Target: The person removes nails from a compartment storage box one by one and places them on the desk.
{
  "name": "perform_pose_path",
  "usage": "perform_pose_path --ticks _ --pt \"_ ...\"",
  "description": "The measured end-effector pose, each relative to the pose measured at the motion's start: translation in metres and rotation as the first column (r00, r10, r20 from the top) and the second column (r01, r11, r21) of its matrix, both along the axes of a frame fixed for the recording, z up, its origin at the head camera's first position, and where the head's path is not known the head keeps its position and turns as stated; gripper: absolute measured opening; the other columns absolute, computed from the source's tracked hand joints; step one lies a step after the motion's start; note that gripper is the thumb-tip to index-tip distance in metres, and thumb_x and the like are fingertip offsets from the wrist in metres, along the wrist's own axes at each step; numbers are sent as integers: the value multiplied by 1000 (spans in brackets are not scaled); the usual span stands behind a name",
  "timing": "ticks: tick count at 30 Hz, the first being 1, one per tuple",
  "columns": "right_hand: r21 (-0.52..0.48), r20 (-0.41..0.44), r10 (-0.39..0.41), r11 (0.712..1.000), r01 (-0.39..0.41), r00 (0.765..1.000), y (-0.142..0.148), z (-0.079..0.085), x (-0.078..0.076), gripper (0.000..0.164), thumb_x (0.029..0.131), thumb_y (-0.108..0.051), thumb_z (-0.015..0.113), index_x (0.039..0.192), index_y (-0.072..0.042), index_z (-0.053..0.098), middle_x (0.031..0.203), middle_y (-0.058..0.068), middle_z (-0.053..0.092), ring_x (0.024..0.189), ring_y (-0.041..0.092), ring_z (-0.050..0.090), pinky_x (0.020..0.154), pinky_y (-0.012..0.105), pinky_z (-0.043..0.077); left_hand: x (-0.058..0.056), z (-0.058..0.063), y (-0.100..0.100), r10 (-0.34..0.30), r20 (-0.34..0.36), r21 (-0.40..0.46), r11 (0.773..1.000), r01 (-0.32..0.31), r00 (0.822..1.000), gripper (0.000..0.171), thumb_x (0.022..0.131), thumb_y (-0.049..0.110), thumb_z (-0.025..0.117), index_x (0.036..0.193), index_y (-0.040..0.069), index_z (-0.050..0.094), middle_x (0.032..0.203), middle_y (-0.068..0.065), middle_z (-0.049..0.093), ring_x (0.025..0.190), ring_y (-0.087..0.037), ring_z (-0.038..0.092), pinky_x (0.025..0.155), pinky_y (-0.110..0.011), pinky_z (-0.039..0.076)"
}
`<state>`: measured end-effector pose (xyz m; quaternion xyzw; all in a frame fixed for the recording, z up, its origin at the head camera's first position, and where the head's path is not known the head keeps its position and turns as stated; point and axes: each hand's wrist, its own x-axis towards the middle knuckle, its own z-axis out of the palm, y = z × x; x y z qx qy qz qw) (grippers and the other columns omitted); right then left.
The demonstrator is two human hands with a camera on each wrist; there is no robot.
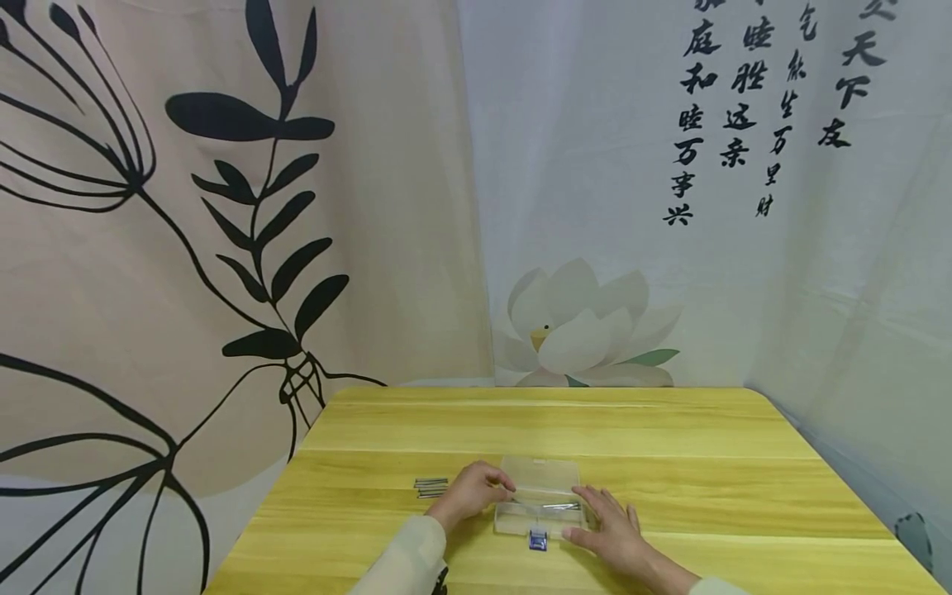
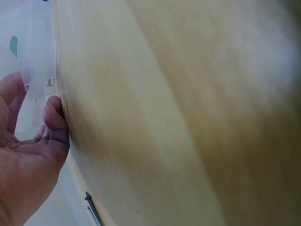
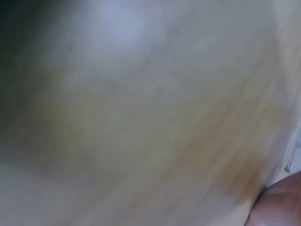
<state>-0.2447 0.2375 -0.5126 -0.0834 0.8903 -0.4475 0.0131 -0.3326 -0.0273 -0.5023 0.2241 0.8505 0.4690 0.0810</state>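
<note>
A clear plastic box (image 1: 513,522) stands on the table with its lid (image 1: 539,471) tipped back towards the far side. Several thin metal nails (image 1: 561,506) lie inside, towards its right end. At the left end, my left hand (image 1: 476,493) pinches the box's edge with thumb and bent fingers. Its lower fingers (image 2: 56,123) are curled close to the tabletop. My right hand (image 1: 613,533) spans the right end, thumb near the front corner and fingers at the back edge. A blue label (image 1: 538,540) hangs at the box's front.
More loose nails (image 1: 431,482) lie in a small row left of my left hand. The wooden table (image 1: 669,430) reaches back to a printed curtain (image 1: 416,248). Mostly blurred tabletop (image 3: 141,141) fills the right wrist view.
</note>
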Motion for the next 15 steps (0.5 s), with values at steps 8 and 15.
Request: perform_pose_path --ticks 8,15 --pt "-7 2 7 1000 -7 1000 2 -1 -1 74 87 -36 76 148 -7 44 154 29 28 145 51 6 104 69 -17 1 2 3 -8 10 2 1000 8 1000 7 91 6 71 92 6 78 97 -1 67 83 -15 56 68 -32 47" --pt "-6 0 4 1000 -4 1000 1 -2 -2 73 87 -36 76 147 -8 45 154 29 28 144 51 6 104 69 -17 1 4 1 -30 25 5 1000 30 999 7 91 6 71 93 6 78 101 -2 66 93 -19 58 80 -42 50"
